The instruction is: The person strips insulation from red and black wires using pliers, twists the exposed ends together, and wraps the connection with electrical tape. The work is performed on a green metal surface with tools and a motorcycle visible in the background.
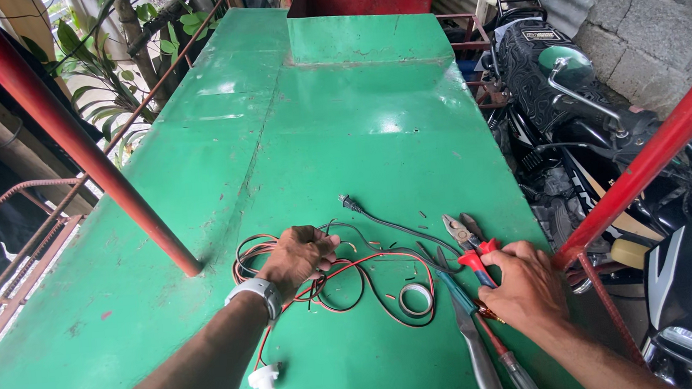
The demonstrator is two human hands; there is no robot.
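Observation:
My left hand (300,255), a watch on its wrist, rests with curled fingers on a loose tangle of red and black wire (354,281) spread over the green metal tabletop (299,132). My right hand (522,283) grips the red handles of a pair of pliers (465,238), whose jaws point away from me. A black cord with a plug (352,204) runs off toward the far side. A roll of tape (415,299) lies inside the wire loops. A white lamp socket (264,379) sits at the near end of the red wire.
A teal-handled tool (460,295) and a screwdriver (511,364) lie by my right wrist. Red steel posts (65,135) (652,159) rise at the left and right of the table. Motorcycles (599,131) stand close on the right; plants and rebar railing are on the left.

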